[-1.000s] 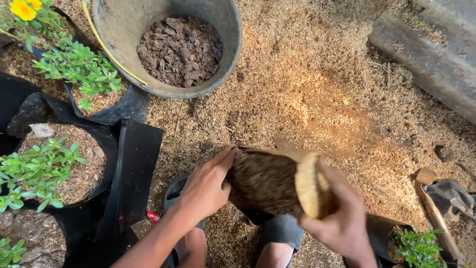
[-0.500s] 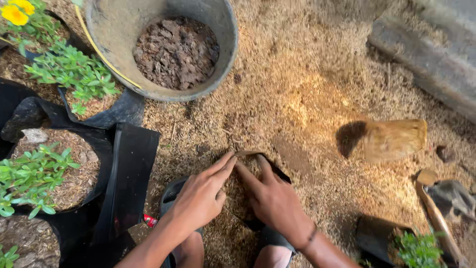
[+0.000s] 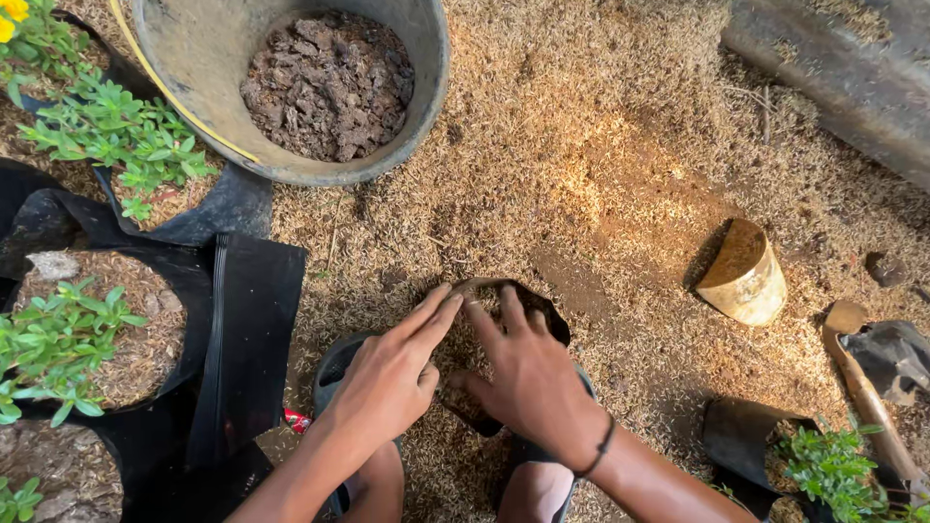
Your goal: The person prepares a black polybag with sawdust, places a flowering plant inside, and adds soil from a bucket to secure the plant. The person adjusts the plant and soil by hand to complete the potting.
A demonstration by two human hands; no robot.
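Small black grow bag (image 3: 542, 315) sits at lower centre of the frame, directly under both hands, its rim showing above the fingertips toward upper frame. Left hand (image 3: 392, 373) flat, fingers together and extended, pressing on the husk fill at the bag's left side; grips nothing. Right hand (image 3: 523, 373) flat, fingers spread, on the fill at the right side; grips nothing. Both equally near, thumbs almost touching. Bag mouth mostly hidden by the hands; its base is hidden too. Yellow-brown scoop can (image 3: 746, 276) lies on its side at right, well apart. Grey bucket (image 3: 426, 58) of dark soil upper centre.
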